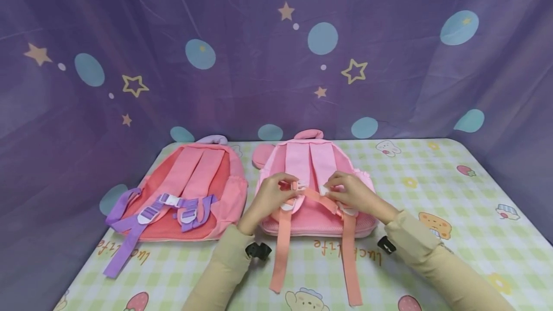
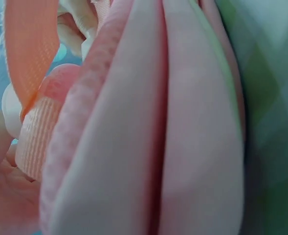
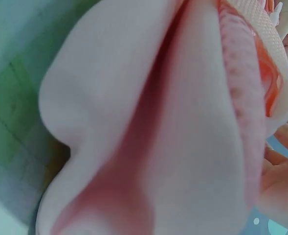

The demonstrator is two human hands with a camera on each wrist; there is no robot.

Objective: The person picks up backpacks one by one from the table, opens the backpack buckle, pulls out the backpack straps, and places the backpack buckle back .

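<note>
A pink backpack [image 1: 298,227] lies on the table with its straps facing up. My left hand [image 1: 270,198] pinches a small buckle piece [image 1: 297,186] on an orange strap. With thumb and fingers, my right hand [image 1: 356,193] pinches a white buckle piece [image 1: 323,189]. Between the hands runs an orange webbing strap [image 1: 319,198], and the two buckle pieces are apart. Two orange strap ends [image 1: 282,248] hang toward the front of the table. The wrist views mostly show the bag's pale side [image 2: 134,147], with only part of each hand; the fingertips are hidden there.
To the left lies a coral backpack [image 1: 229,200] with purple straps, its white buckle [image 1: 172,200] fastened across. A checked cloth [image 1: 414,272] with cartoon prints covers the table. A purple curtain [image 1: 259,90] stands behind.
</note>
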